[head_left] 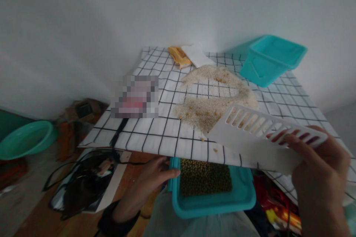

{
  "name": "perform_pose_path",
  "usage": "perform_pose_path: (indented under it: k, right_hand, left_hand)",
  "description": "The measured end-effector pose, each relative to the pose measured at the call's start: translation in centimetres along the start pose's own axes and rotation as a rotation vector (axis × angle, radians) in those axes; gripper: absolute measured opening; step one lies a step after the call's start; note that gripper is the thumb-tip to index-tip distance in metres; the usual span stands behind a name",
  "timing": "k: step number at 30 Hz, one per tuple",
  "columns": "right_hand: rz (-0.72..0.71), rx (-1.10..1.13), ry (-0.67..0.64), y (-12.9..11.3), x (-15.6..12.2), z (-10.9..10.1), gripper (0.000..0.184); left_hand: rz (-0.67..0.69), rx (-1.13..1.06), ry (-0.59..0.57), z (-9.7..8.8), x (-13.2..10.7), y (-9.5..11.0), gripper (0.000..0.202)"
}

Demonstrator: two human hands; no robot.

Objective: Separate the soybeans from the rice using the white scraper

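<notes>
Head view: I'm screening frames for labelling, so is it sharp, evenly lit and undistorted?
Head view: dim, soft light, no glare; the right hand and the white slotted scoop it holds are blurred; grid lines of the checked tablecloth bow outward toward the edges, a wide-lens warp; a pixelated patch masks something on the cloth; the left hand touches the teal tray.

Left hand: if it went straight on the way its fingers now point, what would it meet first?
The left hand points right at the teal tray of green beans; its fingertips seem already at the tray's left rim, though depth is unclear.
</notes>
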State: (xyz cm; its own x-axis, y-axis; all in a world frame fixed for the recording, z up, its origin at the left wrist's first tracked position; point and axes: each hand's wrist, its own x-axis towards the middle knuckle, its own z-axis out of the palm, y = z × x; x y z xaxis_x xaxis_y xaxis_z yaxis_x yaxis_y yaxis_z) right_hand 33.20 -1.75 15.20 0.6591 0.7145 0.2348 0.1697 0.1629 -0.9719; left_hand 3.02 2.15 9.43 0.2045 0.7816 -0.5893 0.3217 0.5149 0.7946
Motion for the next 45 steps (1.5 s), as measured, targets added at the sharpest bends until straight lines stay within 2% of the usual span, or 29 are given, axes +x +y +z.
perform_pose_path:
  k: [6, 10, 15, 19, 27, 31, 35, 41, 45]
  right_hand:
    - [0.009, -0.030, -0.009, 1.2, 0.2, 0.0, 0.021]
    - [0.062, -0.020, -0.028, 1.7, 0.0, -0.1, 0.025]
    - [0.116, -0.026, -0.111, 1.5, -0.3, -0.5, 0.022]
    - [0.047, 0.034, -0.028, 1.3, 0.4, -0.1, 0.019]
    - [-0.198, 0.088, 0.067, 0.0, 2.4, 3.4, 0.008]
    - [-0.230, 0.078, -0.020, -0.1, 4.9, 4.2, 0.009]
    - [-0.186, 0.093, -0.113, 0.7, 6.5, 4.6, 0.013]
    - [-0.106, 0.120, -0.152, 1.7, 5.7, 4.5, 0.017]
    - [-0.069, 0.119, -0.175, 1.7, 5.3, 4.0, 0.019]
  left_hand:
    - [-0.018, 0.043, 0.061, -0.1, -0.3, 0.2, 0.021]
    - [0.006, 0.020, 0.037, -0.1, -0.4, 0.1, 0.019]
    - [-0.009, -0.004, 0.039, -0.1, -0.2, -0.2, 0.017]
    - [-0.005, -0.005, 0.030, -0.1, 0.0, -0.4, 0.015]
    - [-0.025, 0.012, 0.060, -0.3, 0.0, 0.0, 0.020]
    - [-0.027, -0.006, 0.057, -0.8, 0.0, -0.1, 0.020]
    - [-0.030, -0.035, 0.058, -0.8, 0.0, 0.0, 0.022]
    - [-0.037, -0.146, 0.026, -0.2, 0.4, 0.0, 0.021]
    - [-0.057, -0.133, 0.027, -0.2, 0.1, 0.0, 0.024]
